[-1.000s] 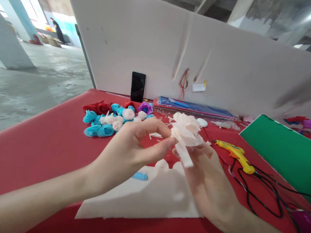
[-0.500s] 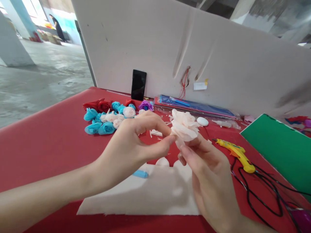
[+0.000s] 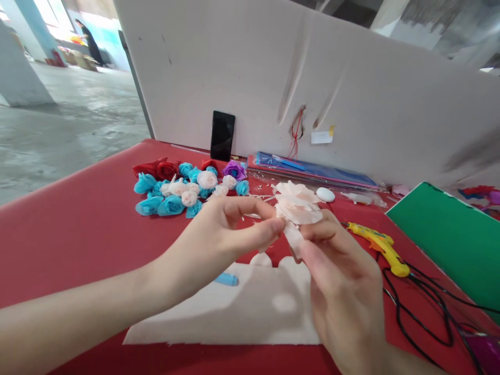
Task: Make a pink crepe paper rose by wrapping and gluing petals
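A pale pink paper flower (image 3: pixel 297 202) with ruffled, layered petals is held up between both hands above the table. My left hand (image 3: pixel 230 229) pinches the flower's left base between thumb and index finger. My right hand (image 3: pixel 344 281) grips a narrow pale strip (image 3: pixel 292 238) that hangs from the flower's underside, its fingers curled beneath the petals. Below the hands lies a pale pink paper sheet (image 3: pixel 234 317) with rounded cut shapes along its far edge. A light blue pen-like stick (image 3: pixel 226 279) rests on that sheet, partly behind my left hand.
Blue, white, red and purple paper flowers (image 3: pixel 172 205) lie at the back left. A dark phone (image 3: pixel 222 136) leans on the wall panel. On the right are a yellow glue gun (image 3: pixel 380 247), its black cable (image 3: pixel 425 338), and a green board (image 3: pixel 449 245). Wrapped paper packs (image 3: pixel 312 169) lie behind.
The flower has tilted and sits slightly lower. My right hand has shifted a little down and right, and more of the pale strip shows between the hands.
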The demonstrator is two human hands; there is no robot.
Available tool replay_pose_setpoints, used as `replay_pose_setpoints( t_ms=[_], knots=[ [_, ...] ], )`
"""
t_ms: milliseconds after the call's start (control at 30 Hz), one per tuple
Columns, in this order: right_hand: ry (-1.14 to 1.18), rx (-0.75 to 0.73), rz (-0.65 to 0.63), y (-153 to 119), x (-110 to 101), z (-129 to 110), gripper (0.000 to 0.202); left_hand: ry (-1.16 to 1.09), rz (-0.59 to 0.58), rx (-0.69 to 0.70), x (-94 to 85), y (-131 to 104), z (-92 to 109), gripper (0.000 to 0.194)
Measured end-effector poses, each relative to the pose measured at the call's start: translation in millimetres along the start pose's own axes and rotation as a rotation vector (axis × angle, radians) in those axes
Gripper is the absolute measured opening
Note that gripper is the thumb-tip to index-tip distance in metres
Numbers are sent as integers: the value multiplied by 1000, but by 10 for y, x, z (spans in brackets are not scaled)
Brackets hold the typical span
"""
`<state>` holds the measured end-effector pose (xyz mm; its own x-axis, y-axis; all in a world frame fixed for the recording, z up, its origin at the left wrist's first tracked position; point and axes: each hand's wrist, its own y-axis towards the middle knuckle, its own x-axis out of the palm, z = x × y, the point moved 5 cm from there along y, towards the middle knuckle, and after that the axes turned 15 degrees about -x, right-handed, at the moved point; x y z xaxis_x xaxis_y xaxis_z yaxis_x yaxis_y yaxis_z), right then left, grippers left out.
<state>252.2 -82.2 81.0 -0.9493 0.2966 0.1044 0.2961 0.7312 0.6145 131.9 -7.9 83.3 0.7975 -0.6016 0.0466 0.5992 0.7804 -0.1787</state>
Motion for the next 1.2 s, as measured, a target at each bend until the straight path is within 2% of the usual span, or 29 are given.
replay_pose_setpoints(
  t_ms=[133, 267, 400, 567, 900, 1200],
  knots=[
    [46, -33, 3, 18, -43, 2, 19, -87, -42, -29, -9, 5, -51, 20],
    [122, 99, 46, 59, -58, 81, 9, -127, -113, -15, 32, 6, -37, 28],
    [186, 178, 18, 98, -30, 104, 7, -90, -149, -25, 50, 15, -24, 27],
    [294, 230, -7, 107, -5, 110, 5, -108, -151, -85, 25, 25, -58, 24],
    [306, 294, -14, 127, 42, 124, 12, -130, -186, -110, 47, 32, -75, 10],
    [494, 451, -168, 98, 104, 143, 13, -190, -309, -115, 67, 25, 2, 16]
  ],
)
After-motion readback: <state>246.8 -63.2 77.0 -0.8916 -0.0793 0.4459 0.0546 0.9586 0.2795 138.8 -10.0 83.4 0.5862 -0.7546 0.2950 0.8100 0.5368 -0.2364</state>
